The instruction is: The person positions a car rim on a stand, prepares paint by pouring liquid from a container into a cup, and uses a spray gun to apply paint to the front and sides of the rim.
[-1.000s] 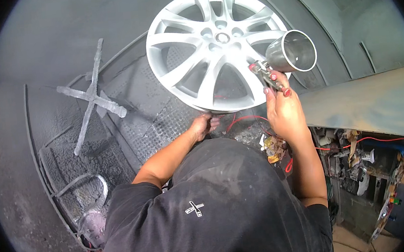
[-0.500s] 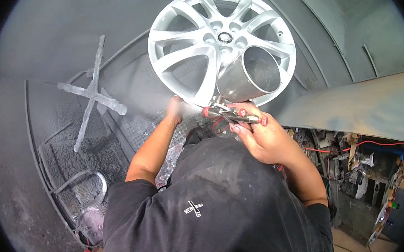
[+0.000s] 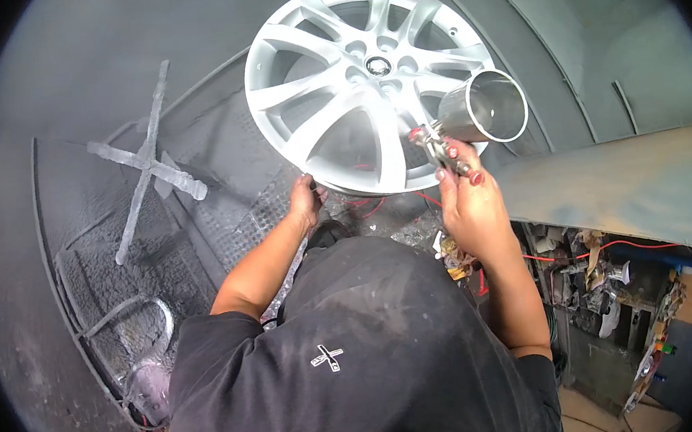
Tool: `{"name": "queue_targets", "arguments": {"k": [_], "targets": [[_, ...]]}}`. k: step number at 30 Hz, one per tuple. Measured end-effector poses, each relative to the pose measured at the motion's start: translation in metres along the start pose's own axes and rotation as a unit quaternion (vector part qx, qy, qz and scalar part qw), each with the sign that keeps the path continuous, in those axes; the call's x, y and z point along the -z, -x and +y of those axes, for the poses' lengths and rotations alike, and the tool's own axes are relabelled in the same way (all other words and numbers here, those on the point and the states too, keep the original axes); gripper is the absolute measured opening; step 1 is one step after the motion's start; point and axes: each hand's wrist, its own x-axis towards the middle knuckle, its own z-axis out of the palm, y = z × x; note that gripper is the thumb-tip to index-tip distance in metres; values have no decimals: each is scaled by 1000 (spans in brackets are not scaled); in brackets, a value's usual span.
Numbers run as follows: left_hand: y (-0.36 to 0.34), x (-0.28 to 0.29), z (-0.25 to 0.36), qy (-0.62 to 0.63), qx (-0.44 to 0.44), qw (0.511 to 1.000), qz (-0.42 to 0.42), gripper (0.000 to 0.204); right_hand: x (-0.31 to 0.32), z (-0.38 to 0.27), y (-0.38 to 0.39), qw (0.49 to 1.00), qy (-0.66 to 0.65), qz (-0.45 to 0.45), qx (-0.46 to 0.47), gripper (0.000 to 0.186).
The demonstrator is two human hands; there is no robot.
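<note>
A silver alloy wheel with paired spokes and a dark centre cap lies face up in front of me. My left hand has its fingers curled at the wheel's near left edge; the fingertips are partly hidden under the rim. In my right hand is a metal spray gun with red knobs, its nozzle pointing over the wheel's near right spokes. The gun's wide metal cup tilts to the right, its open mouth showing. A pale haze hangs over the spokes.
At left stands a grey-crusted cross-shaped stand, with a curved hose or pipe nearer me. To the right is a pale panel, with a cluttered shelf beneath it. A red hose runs along there.
The spray gun has moved right and turned, from the wheel's near edge to its right side. The wheel has rotated somewhat counter-clockwise. The mist by my left hand has gone.
</note>
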Motion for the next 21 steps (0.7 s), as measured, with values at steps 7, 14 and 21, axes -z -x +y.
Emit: {"name": "queue_targets", "arguments": {"k": [7,14,21], "targets": [[20,-25,-39,43,46,998,3,22,0,8,-22,998,50,36,-10,27],[42,-35,-40,-129,155,974,-103,23,-8,-8,-8,997,-1,-14,70,29],[19,-25,-30,-71,83,993,-55,17,4,-37,-4,938,-265,-223,-21,29]]}}
